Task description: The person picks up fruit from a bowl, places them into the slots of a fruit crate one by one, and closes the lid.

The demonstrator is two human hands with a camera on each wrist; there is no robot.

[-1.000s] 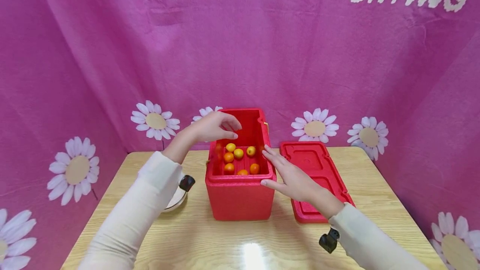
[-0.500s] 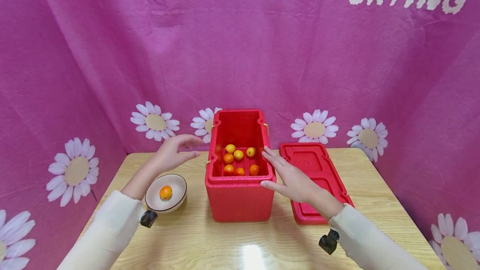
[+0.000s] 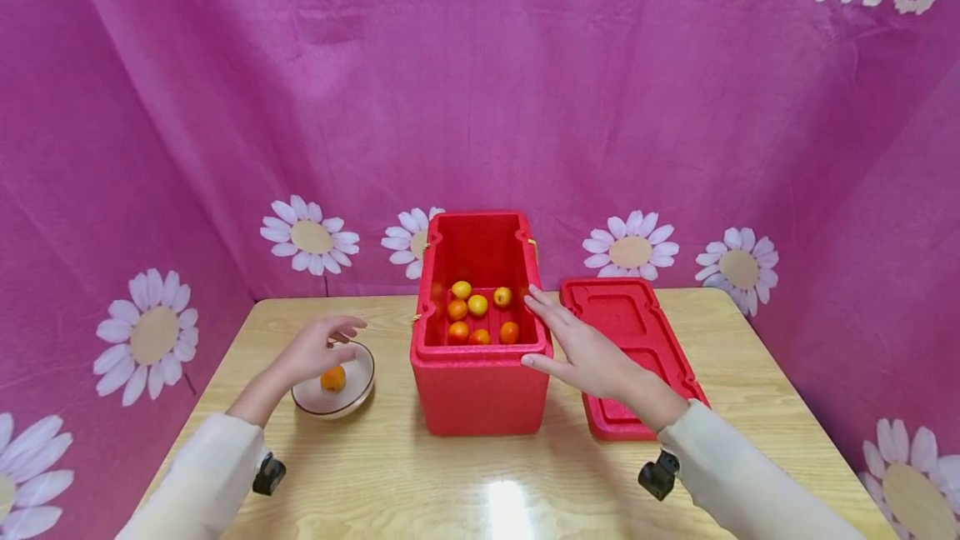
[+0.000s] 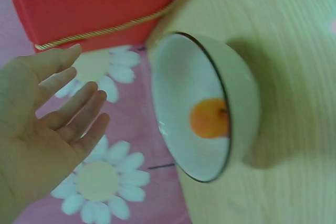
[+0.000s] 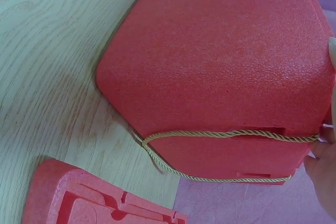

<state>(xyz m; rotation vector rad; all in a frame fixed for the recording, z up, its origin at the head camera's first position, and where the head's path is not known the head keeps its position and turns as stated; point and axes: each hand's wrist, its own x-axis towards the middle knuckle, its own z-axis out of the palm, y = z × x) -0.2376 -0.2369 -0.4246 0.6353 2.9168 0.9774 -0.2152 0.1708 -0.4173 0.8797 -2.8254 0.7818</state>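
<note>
Over a white bowl with a dark rim [image 3: 358, 388] hovers my left hand [image 3: 309, 354], its fingers loosely bent and holding nothing. One small round orange fruit [image 3: 333, 379] lies in that bowl; in the left wrist view the fruit [image 4: 210, 118] shows a dark stem spot, and the hand is apart from it. My right hand [image 3: 588, 357] rests on the right rim of a red foam box [image 3: 480, 394], fingers extended. Several yellow and orange fruits [image 3: 477, 305] sit on the floor of the box. The right wrist view shows only part of that hand, at its right edge.
A red lid [image 3: 618, 319] lies flat on the wooden table [image 3: 405, 482], right of the box. Gold cord [image 5: 210, 134] loops along the box's side. A pink curtain with daisies [image 3: 480, 107] hangs behind and on both sides.
My left hand has moved from above the box leftward and down to the bowl, uncovering the bowl and its fruit. The right hand stays on the box rim.
</note>
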